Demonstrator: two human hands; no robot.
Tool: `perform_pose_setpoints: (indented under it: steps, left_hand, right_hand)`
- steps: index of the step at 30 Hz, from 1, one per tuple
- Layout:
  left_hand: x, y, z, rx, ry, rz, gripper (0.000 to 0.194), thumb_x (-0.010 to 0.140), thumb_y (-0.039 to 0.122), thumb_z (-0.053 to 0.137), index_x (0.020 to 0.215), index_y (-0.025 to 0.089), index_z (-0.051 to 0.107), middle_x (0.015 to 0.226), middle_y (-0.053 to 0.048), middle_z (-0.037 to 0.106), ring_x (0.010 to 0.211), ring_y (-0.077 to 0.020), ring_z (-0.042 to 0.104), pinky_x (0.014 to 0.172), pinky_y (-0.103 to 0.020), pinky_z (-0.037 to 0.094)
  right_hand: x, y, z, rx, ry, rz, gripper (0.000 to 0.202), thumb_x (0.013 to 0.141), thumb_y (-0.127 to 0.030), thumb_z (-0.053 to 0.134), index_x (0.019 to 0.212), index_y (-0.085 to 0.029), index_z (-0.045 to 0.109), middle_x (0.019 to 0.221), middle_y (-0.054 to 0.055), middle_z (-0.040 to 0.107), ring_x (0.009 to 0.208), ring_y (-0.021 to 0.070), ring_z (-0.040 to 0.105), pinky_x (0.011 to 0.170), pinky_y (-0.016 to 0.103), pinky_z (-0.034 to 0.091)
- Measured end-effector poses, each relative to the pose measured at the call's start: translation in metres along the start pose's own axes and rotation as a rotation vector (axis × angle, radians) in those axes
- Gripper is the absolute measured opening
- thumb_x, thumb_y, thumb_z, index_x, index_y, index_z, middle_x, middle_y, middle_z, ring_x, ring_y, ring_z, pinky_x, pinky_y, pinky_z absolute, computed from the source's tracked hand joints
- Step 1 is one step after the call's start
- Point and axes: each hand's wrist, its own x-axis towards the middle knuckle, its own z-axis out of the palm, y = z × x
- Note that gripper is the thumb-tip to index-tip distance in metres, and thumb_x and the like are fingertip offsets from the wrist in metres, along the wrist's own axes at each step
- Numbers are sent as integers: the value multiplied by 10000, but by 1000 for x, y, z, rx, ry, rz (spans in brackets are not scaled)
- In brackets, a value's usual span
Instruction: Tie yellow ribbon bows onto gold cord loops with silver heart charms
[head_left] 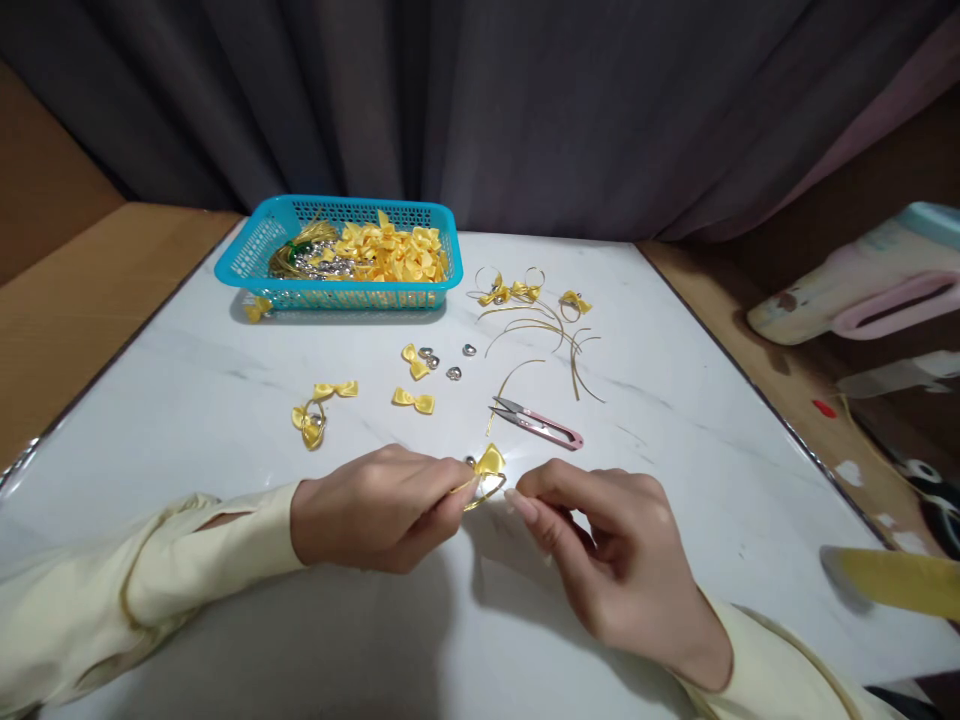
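- Currently, the left hand point(382, 505) is closed in a pinch on the golden wire loop point(486, 498), right beside its yellow bow point(491, 460).
- The right hand point(626, 560) has its thumb and forefinger drawn narrowly together near the loop's right end; whether a thin strand is between them, I cannot tell.
- Both loop and bow are toward the counter's point(675, 400) near edge, roughly midway between its left and right edges.
- The bow looks light, soft and smooth, so it would likely crush or slip under a hard squeeze; its middle knot seems the best hold.
- The wire looks thin and springy, probably easy to bend out of shape; fingertips close to the bow should steady it.
- Pink-handled snips point(517, 408) lie just beyond the hands, loose strands point(574, 372) toward the right edge, and a blue basket point(337, 287) by the far left corner.
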Motion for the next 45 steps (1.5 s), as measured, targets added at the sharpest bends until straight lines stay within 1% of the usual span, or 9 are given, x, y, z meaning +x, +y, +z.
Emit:
perform_pose_setpoints:
  steps: [5, 10, 14, 18, 21, 25, 33, 38, 45]
  left_hand:
    - [0, -1, 0, 1, -11, 48, 217, 894, 139, 330, 729, 182, 463, 538, 26, 558, 426, -106, 448, 451, -230, 321]
    - [-1, -2, 2, -23, -49, 63, 214, 889, 121, 334, 705, 192, 418, 537, 41, 516, 436, -99, 434, 453, -229, 313]
    - [-1, -2, 2, -32, -99, 56, 220, 889, 123, 313, 702, 193, 406, 544, 39, 508, 442, -100, 429, 449, -225, 314]
    - [0, -1, 3, -33, -114, 57, 248, 897, 133, 299, 678, 193, 399, 536, 36, 503, 438, -99, 433, 443, -226, 312]
    - [1, 1, 3, -47, -77, 39, 256, 898, 134, 309, 674, 187, 421, 511, 42, 488, 425, -95, 434, 440, -221, 312]
    - [4, 5, 0, -28, 34, -81, 241, 910, 169, 335, 722, 174, 485, 478, 56, 485, 399, -83, 439, 430, -195, 329]
    - [6, 10, -6, -79, 60, -214, 227, 906, 205, 362, 762, 164, 533, 556, 31, 594, 435, -70, 501, 448, -164, 373]
    - [7, 10, -6, -152, 74, -247, 206, 888, 181, 388, 752, 156, 541, 526, 44, 549, 413, -59, 432, 423, -158, 346]
    - [11, 12, -9, -284, 109, -365, 202, 858, 159, 438, 687, 160, 545, 423, 87, 439, 358, -45, 374, 373, -135, 307]
  right_hand:
    - [2, -1, -4, -70, -32, -32, 172, 764, -65, 468, 636, -142, 553, 428, -68, 351, 365, 60, 295, 375, 204, 249]
    - [-1, -2, -5, -134, -75, -62, 180, 716, -42, 427, 658, -154, 556, 438, -61, 328, 382, 81, 271, 389, 229, 225]
    - [-4, -2, -1, -195, -68, -153, 168, 669, -41, 394, 620, -160, 502, 460, -50, 292, 414, 101, 184, 401, 259, 174]
    - [-6, -4, 5, -321, -53, -255, 190, 680, -40, 381, 568, -175, 455, 469, -25, 330, 426, 113, 194, 413, 277, 149]
    - [-9, -6, 10, -400, -2, -315, 209, 695, -19, 373, 617, -146, 521, 471, -7, 365, 424, 125, 243, 418, 288, 160]
    - [-13, -6, 14, -425, 64, -344, 219, 693, 3, 369, 733, -79, 567, 475, 1, 397, 417, 128, 277, 413, 295, 171]
    - [-10, -3, 14, -350, 114, -273, 226, 688, 1, 365, 734, -143, 533, 481, -33, 361, 405, 118, 282, 370, 280, 211]
    - [-11, -6, 13, -298, 156, -149, 208, 741, -11, 405, 798, -148, 552, 472, -49, 402, 389, 94, 324, 394, 230, 290]
    - [-12, -3, 17, -233, 236, -87, 144, 790, -38, 471, 821, -131, 577, 496, -52, 461, 377, 65, 369, 406, 206, 331]
